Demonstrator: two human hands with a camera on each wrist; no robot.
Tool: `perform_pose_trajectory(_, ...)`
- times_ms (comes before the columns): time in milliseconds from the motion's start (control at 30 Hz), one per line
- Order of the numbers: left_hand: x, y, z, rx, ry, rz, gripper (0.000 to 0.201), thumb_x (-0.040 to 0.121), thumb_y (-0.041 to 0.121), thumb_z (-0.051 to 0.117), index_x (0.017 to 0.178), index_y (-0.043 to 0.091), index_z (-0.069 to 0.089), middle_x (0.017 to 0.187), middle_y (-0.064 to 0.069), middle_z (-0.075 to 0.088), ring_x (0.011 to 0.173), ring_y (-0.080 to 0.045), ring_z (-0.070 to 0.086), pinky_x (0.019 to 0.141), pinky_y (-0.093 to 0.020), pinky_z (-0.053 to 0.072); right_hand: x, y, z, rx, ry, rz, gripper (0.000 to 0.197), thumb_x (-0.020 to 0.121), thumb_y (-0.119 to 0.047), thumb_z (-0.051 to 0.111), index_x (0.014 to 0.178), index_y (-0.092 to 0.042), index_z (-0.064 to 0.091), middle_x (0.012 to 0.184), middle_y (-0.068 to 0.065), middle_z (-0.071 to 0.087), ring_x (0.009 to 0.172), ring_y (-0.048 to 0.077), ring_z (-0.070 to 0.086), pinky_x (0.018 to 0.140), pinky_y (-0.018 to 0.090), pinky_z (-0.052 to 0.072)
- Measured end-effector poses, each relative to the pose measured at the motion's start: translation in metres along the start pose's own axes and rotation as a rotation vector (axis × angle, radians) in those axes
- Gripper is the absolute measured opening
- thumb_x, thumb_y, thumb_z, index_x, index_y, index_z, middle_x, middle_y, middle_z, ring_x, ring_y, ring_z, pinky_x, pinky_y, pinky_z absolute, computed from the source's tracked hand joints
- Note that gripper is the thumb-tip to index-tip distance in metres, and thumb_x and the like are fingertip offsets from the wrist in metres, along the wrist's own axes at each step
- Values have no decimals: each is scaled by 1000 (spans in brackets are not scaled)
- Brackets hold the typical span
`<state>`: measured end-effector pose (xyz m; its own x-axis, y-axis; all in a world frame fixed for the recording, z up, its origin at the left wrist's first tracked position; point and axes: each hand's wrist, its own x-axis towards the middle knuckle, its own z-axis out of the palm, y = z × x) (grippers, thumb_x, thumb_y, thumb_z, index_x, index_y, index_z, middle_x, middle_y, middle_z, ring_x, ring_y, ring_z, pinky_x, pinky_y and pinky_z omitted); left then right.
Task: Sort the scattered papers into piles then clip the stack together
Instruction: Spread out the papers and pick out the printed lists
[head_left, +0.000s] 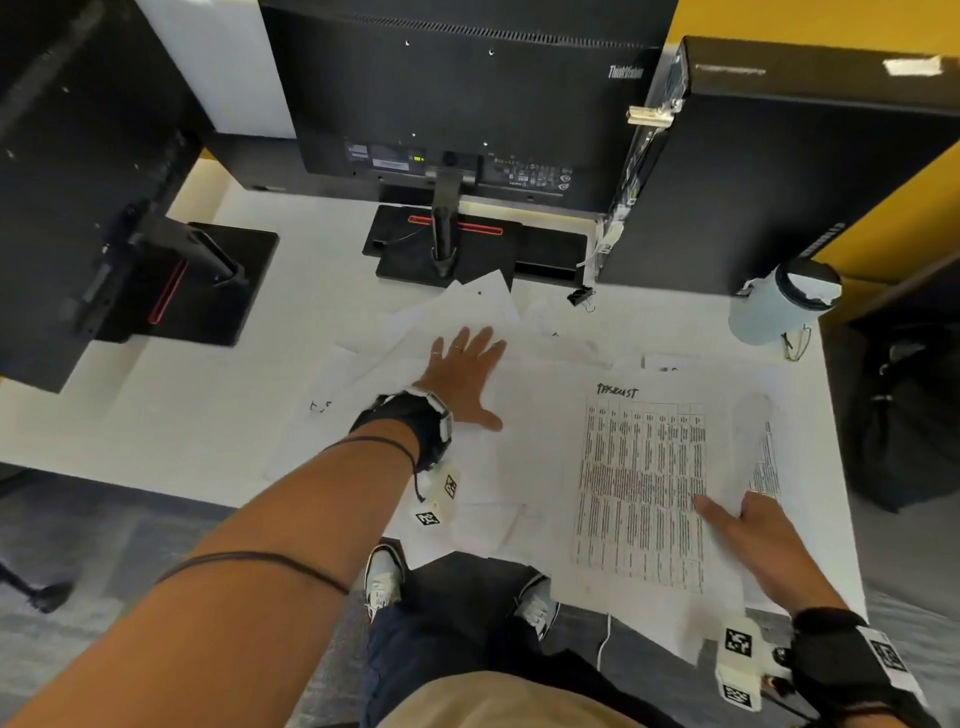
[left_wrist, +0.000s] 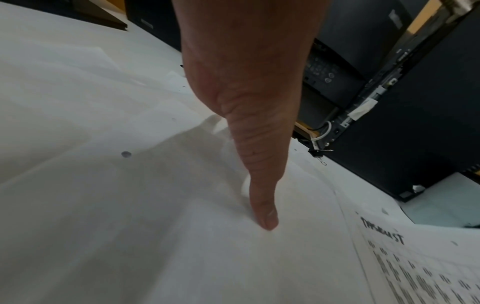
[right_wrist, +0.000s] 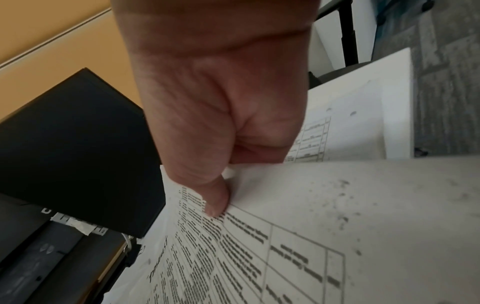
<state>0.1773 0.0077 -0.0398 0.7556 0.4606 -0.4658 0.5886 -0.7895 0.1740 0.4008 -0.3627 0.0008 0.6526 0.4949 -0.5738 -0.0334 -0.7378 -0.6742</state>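
Observation:
Several white papers (head_left: 467, 317) lie scattered and overlapping on the white desk (head_left: 182, 426). My left hand (head_left: 464, 366) lies flat on them with fingers spread; its thumb (left_wrist: 262, 195) presses the top blank sheet (left_wrist: 155, 226). A printed sheet headed with a handwritten title (head_left: 641, 488) lies flat to the right. At its right edge my right hand (head_left: 727, 514) pinches a curled, lifted printed sheet (head_left: 750, 447), thumb (right_wrist: 215, 201) on top, the other fingers hidden beneath the lifted sheet (right_wrist: 363, 226). A black binder clip (head_left: 581, 297) sits behind the papers, by the tower.
Two monitors on black stands (head_left: 447, 244) (head_left: 197, 280) line the back of the desk. A black computer tower (head_left: 753, 171) stands at back right, a pale lidded cup (head_left: 779, 306) beside it. The papers overhang the desk's near edge. A dark bag (head_left: 904, 415) sits on the floor at right.

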Motion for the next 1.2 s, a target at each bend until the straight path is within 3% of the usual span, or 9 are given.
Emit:
perform_pose_trajectory(200, 13, 5, -14, -19, 20, 36, 132, 60, 66, 88, 163, 24, 16, 164, -7, 25, 156, -37, 13, 123, -67, -3, 1, 4, -20, -56, 3, 18, 31, 104, -27, 66, 126, -7, 69, 109, 9, 79, 97, 26, 75, 83, 40, 59)
perform_pose_trajectory(333, 17, 8, -29, -2, 125, -3, 80, 80, 52, 80, 147, 25, 47, 147, -2, 52, 138, -29, 43, 121, -50, 17, -10, -8, -38, -25, 35, -55, 21, 106, -25, 62, 126, -21, 67, 109, -1, 78, 97, 21, 77, 76, 35, 59)
perform_pose_trajectory(467, 14, -12, -43, -179, 142, -6, 58, 92, 43, 72, 143, 21, 57, 149, -4, 55, 136, -28, 50, 112, -41, 38, -12, -7, -55, -33, 118, -37, 23, 107, -30, 60, 116, -13, 72, 98, 0, 79, 90, 23, 76, 71, 33, 55)
perform_pose_trajectory(567, 3, -29, -54, -276, 168, -71, 57, 93, 42, 73, 142, 17, 58, 150, -6, 54, 138, -30, 49, 114, -43, 39, -12, -8, -58, 21, 143, -16, 25, 108, -30, 58, 113, -10, 72, 88, -8, 79, 87, 22, 74, 68, 30, 51)
perform_pose_trajectory(667, -9, -50, -59, -331, 226, -146, 45, 97, 39, 69, 134, 13, 66, 144, -9, 60, 132, -32, 54, 108, -42, 41, -16, -16, -52, 75, 112, -29, 27, 108, -31, 57, 119, -11, 72, 100, -1, 80, 91, 21, 74, 69, 30, 51)
perform_pose_trajectory(867, -46, -84, -40, -333, 259, -306, 30, 103, 28, 59, 125, 10, 67, 128, -16, 67, 119, -38, 61, 98, -42, 49, -24, -38, -34, 161, 47, -70, 17, 109, -25, 57, 123, -24, 66, 104, -12, 76, 87, -3, 74, 69, 18, 48)
perform_pose_trajectory(1000, -67, -93, -27, -444, 243, -362, 40, 85, 36, 82, 121, 24, 69, 118, -3, 66, 111, -28, 64, 94, -38, 51, -28, -56, -24, 430, 18, -84, 54, 103, -27, 67, 152, -12, 51, 144, -8, 53, 115, 9, 61, 103, 31, 43)
perform_pose_trajectory(1100, -77, -96, -29, -446, 259, -361, 31, 88, 38, 78, 114, 22, 73, 117, -4, 70, 105, -27, 66, 85, -34, 49, -17, -43, -21, 564, -72, -54, 104, 57, -61, 98, 137, -5, 62, 153, -4, 59, 135, 17, 60, 124, 43, 30)
perform_pose_trajectory(1200, -91, -93, -59, -491, 379, -367, 18, 90, 40, 76, 90, 22, 73, 89, -1, 71, 87, -27, 69, 72, -30, 46, 18, -2, -24, 578, -44, -18, 57, 71, -50, 94, 104, -16, 64, 171, -4, 34, 153, 19, 41, 130, 53, 21)
